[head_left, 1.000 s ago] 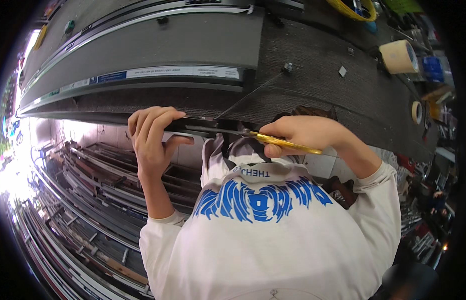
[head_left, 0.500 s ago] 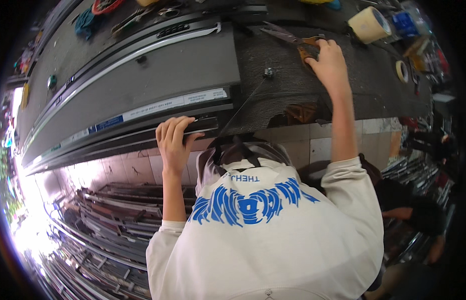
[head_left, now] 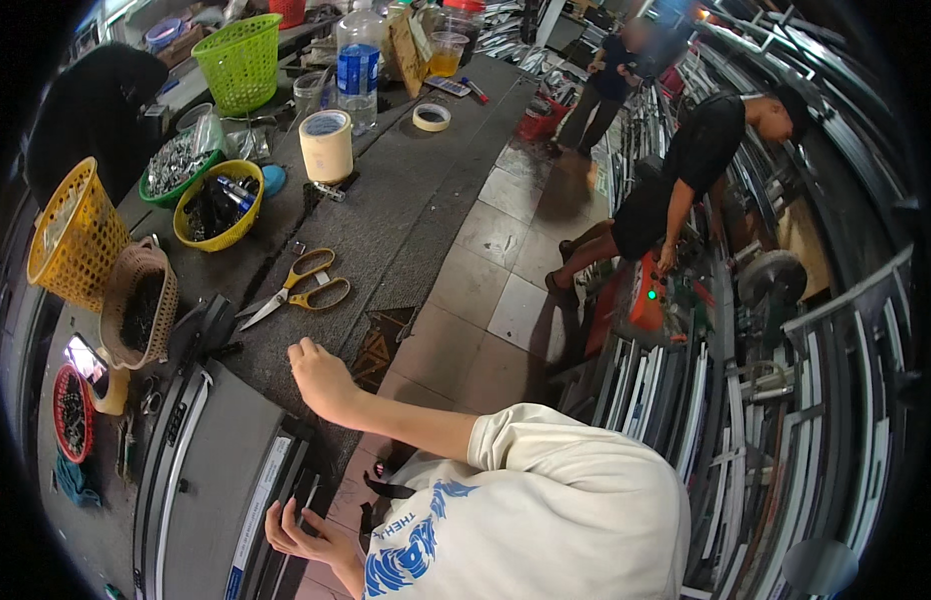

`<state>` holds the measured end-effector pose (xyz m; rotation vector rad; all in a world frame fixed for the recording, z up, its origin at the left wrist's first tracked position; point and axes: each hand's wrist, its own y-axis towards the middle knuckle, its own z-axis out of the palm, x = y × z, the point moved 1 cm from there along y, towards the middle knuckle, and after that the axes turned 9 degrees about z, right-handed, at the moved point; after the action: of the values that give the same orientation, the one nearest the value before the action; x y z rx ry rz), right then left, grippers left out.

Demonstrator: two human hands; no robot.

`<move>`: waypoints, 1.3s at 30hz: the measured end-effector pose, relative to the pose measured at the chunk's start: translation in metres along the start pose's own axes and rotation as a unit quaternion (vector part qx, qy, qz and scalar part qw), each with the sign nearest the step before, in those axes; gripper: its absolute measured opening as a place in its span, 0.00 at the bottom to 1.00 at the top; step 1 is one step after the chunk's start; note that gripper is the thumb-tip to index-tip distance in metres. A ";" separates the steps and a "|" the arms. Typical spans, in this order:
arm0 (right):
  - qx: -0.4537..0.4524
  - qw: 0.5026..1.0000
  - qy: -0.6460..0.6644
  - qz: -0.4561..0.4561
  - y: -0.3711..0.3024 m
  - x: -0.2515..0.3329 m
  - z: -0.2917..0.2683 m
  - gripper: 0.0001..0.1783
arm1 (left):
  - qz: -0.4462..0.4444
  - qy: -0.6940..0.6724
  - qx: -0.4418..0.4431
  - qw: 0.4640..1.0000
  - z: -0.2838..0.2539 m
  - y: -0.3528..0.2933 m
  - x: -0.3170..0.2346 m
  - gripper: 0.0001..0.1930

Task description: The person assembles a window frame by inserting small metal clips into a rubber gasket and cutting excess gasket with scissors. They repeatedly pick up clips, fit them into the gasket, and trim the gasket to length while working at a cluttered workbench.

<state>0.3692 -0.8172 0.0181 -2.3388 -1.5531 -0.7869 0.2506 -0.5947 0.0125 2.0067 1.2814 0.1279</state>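
Note:
My left hand (head_left: 311, 538) is at the near edge of a dark framed panel (head_left: 211, 475), its fingers wrapped over a narrow dark profile (head_left: 286, 510). A white and blue label strip (head_left: 261, 500) runs along that edge. Over the carpeted bench, just beyond the panel's end, my right hand (head_left: 324, 382) is closed in a loose fist. Whatever it may hold is hidden by the fingers. Yellow-handled scissors (head_left: 298, 285) lie on the bench farther off, apart from this hand, with their blades pointing left.
Beyond the scissors stand a yellow basket of pens (head_left: 221, 210), a thick tape roll (head_left: 327, 147), a thin tape ring (head_left: 432, 117) and a water bottle (head_left: 358, 75). A brown basket (head_left: 139, 305) is at left. Right of the bench, a person (head_left: 701, 160) bends beside racks of metal profiles (head_left: 786, 450).
The view has swung to the right. My right hand has let go of the scissors, drawn back toward me and closed. My left hand stays at the panel's edge.

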 end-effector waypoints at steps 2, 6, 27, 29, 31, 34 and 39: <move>0.005 0.993 0.117 0.016 0.004 -0.008 -0.002 0.11 | -0.025 -0.040 -0.010 0.999 -0.002 0.000 -0.001 0.08; 0.197 0.850 0.475 0.109 0.007 -0.014 -0.033 0.11 | -0.067 -0.146 -0.019 0.987 -0.010 0.013 -0.012 0.08; 0.495 0.764 0.410 0.058 -0.110 0.008 -0.074 0.22 | 0.125 -0.272 0.026 0.954 -0.036 0.059 -0.030 0.10; 0.497 0.727 0.471 0.053 -0.110 0.008 -0.075 0.20 | 0.157 -0.250 -0.011 0.955 -0.038 0.059 -0.028 0.10; 0.523 0.674 0.512 0.105 -0.110 0.009 -0.075 0.15 | 0.177 -0.225 -0.043 0.957 -0.040 0.056 -0.027 0.09; 0.546 0.618 0.541 0.162 -0.114 0.010 -0.075 0.11 | 0.204 -0.177 -0.103 0.957 -0.039 0.046 -0.024 0.12; 0.498 0.613 0.589 0.167 -0.121 0.015 -0.076 0.14 | 0.203 -0.122 -0.169 0.957 -0.028 0.027 -0.017 0.15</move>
<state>0.2402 -0.7906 0.0771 -0.7728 -0.5498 -0.7481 0.2496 -0.5998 0.0547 1.8882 0.6329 0.2665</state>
